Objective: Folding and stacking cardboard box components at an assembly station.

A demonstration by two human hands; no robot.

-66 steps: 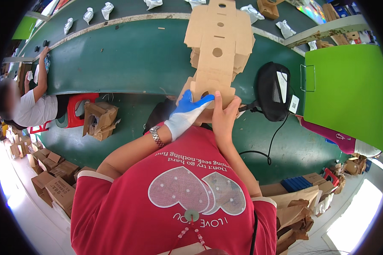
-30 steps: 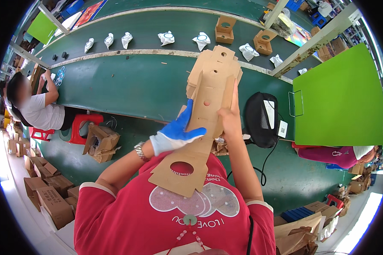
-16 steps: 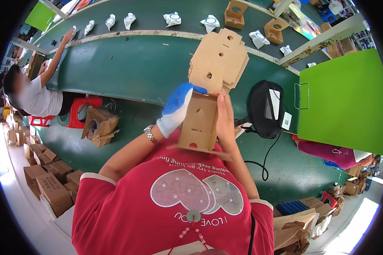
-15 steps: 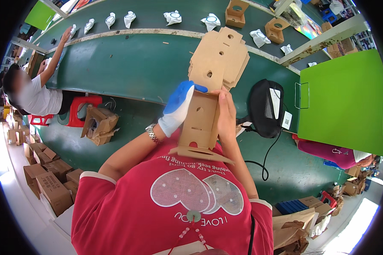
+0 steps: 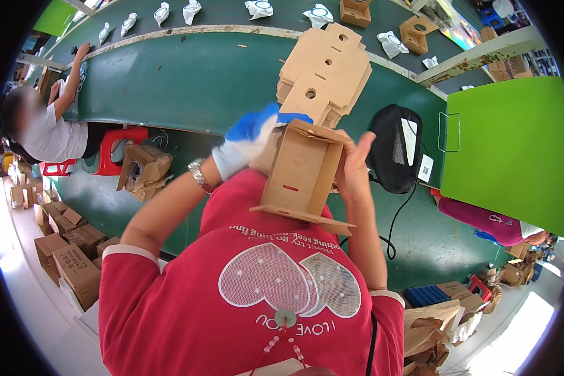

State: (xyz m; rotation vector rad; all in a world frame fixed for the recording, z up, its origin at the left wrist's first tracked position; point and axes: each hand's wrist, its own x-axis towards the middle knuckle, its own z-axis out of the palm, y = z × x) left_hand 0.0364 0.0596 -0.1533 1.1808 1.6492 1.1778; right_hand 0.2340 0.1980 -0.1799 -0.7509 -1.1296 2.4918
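A half-folded brown cardboard box (image 5: 301,172) leans against my chest, with side walls raised and a long flap sticking out at its near end. My left hand (image 5: 249,135), in a blue-and-white glove, grips its far left corner, the blue fingers along the far edge. At the right wall is my bare right hand (image 5: 356,166); its thumb stands away from the cardboard and the other fingers are partly hidden by the box. Just beyond lies a stack of flat die-cut cardboard blanks (image 5: 326,72) with round holes, on the green table (image 5: 163,88).
White-wrapped items (image 5: 259,9) and folded boxes (image 5: 415,34) line the belt (image 5: 222,14) across the far side. A black mesh bag (image 5: 395,150) and a green panel (image 5: 507,150) stand right. A co-worker (image 5: 56,125) sits far left. Cartons (image 5: 78,272) fill the floor lower left.
The box's walls stand up more and it has tilted toward me. My right thumb has lifted off the far edge, and my left hand has shifted left around the corner.
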